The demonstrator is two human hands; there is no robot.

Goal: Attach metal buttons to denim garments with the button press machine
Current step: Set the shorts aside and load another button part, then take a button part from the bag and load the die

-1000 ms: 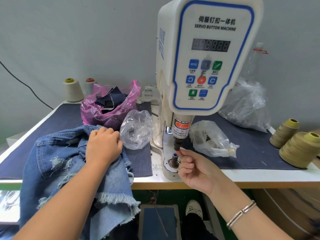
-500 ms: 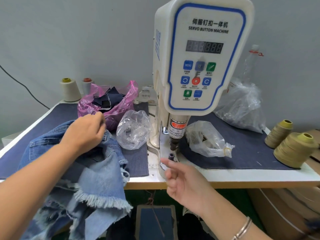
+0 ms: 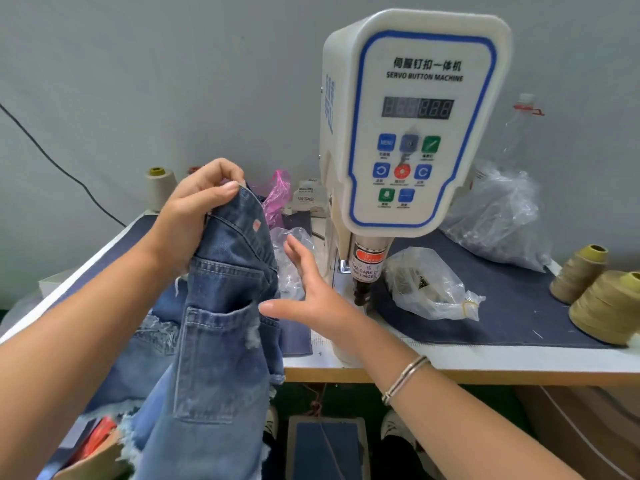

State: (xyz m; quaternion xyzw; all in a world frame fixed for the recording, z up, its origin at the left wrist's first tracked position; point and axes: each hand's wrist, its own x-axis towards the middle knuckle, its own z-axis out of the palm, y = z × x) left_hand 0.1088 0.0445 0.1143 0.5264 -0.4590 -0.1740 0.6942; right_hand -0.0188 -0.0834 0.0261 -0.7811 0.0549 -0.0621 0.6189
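Note:
My left hand (image 3: pixel 197 209) pinches the waistband of frayed blue denim shorts (image 3: pixel 221 327) and holds them up above the table, left of the machine. The shorts hang down past the table edge. My right hand (image 3: pixel 304 289) is spread with straight fingers beside the denim, just left of the press, touching nothing that I can see. The white servo button machine (image 3: pixel 415 133) stands at the table's middle, its dark punch (image 3: pixel 362 296) pointing down. The lower die is hidden behind my right hand.
Clear plastic bags (image 3: pixel 429 289) lie right of the punch, a bigger one (image 3: pixel 498 220) further back. Olive thread cones (image 3: pixel 606 306) stand at the right edge. A pink bag (image 3: pixel 277 195) and a cream cone (image 3: pixel 159 185) sit at the back left. A foot pedal (image 3: pixel 325 445) lies below.
My left hand has lifted the shorts off the table and raised them. My right hand has left the lower die, opened, and moved left toward the denim.

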